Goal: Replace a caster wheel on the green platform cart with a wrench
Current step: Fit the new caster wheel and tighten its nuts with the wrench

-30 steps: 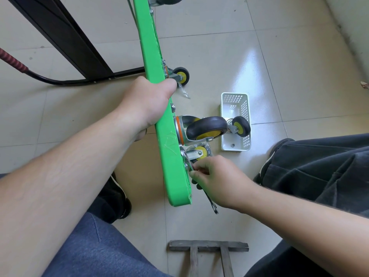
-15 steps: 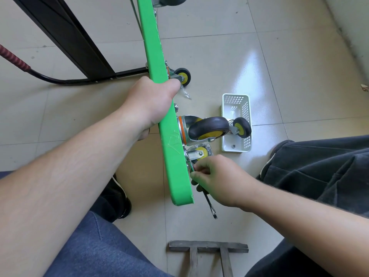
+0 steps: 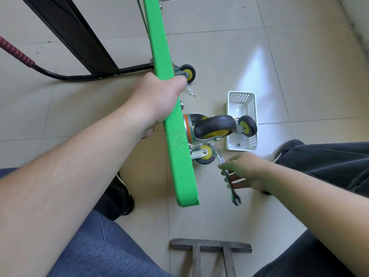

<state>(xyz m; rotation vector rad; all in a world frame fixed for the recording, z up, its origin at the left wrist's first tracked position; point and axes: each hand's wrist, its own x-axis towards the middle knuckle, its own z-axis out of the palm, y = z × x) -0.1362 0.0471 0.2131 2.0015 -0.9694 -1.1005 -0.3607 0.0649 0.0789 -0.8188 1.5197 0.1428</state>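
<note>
You had the green platform cart (image 3: 175, 156) tipped on its edge, deck vertical, so the underside and caster mounts faced your working side. Your left hand (image 3: 157, 96) gripped the upper edge, fingers curled over onto the underside: that was the brace keeping the deck from falling or swinging.

The big caster wheel (image 3: 214, 126) sat bolted near the lower end, sticking out sideways. A small caster (image 3: 202, 154) sat just below it, close to the corner.

White basket (image 3: 242, 120) stood on the floor just beside the casters, a loose small wheel (image 3: 247, 125) in it, and a nut on its bottom: likely parts storage within reach.

Your right hand (image 3: 242, 170) was off the cart, near the small caster, fingers loosely curled round the wrench (image 3: 229, 180) mid-shaft, open end pointing down. Blurred, so grip tightness was unclear.
</note>
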